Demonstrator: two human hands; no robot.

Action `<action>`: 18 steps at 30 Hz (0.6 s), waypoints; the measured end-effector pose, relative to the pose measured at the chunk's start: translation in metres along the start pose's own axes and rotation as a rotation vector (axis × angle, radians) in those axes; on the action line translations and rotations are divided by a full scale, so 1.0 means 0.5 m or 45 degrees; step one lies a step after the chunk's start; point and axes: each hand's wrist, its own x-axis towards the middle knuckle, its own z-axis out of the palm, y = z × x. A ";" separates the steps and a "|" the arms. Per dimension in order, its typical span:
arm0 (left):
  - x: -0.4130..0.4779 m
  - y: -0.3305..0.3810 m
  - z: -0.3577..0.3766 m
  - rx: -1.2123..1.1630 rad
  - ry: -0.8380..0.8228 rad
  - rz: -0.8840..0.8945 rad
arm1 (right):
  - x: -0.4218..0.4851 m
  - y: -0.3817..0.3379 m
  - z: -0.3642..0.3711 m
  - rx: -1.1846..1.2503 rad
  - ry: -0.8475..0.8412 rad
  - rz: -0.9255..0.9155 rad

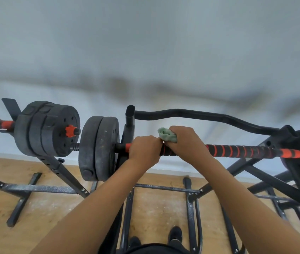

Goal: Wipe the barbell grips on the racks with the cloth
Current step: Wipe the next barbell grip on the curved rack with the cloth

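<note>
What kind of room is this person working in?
Most likely a small gym or home workout room: a barbell with black weight plates rests on a steel rack, and a curved curl bar lies across the rack behind it.

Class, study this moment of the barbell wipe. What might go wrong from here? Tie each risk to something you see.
1. The cloth is bunched under the right hand, part sticking up, so it may skip stretches of the striped grip.
2. The left hand covers the grip's left end, which may go unwiped.
3. Hard strokes might shift the barbell, loaded with plates, on its rack.
</note>
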 end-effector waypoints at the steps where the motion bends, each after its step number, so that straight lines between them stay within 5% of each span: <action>1: 0.011 -0.002 -0.011 -0.042 -0.083 -0.022 | 0.001 -0.001 0.009 -0.007 -0.037 0.017; 7: 0.088 -0.033 -0.045 -0.444 -0.861 -0.070 | -0.013 -0.018 0.022 0.020 -0.117 0.038; 10: 0.102 -0.045 -0.046 -0.655 -0.949 -0.013 | -0.020 -0.023 0.019 -0.028 -0.145 -0.021; 14: 0.087 -0.062 -0.050 -0.719 -0.689 0.122 | -0.047 -0.023 0.016 -0.056 -0.200 -0.105; 18: 0.031 -0.047 -0.003 -0.139 0.066 0.159 | -0.065 0.000 0.017 0.004 -0.176 -0.100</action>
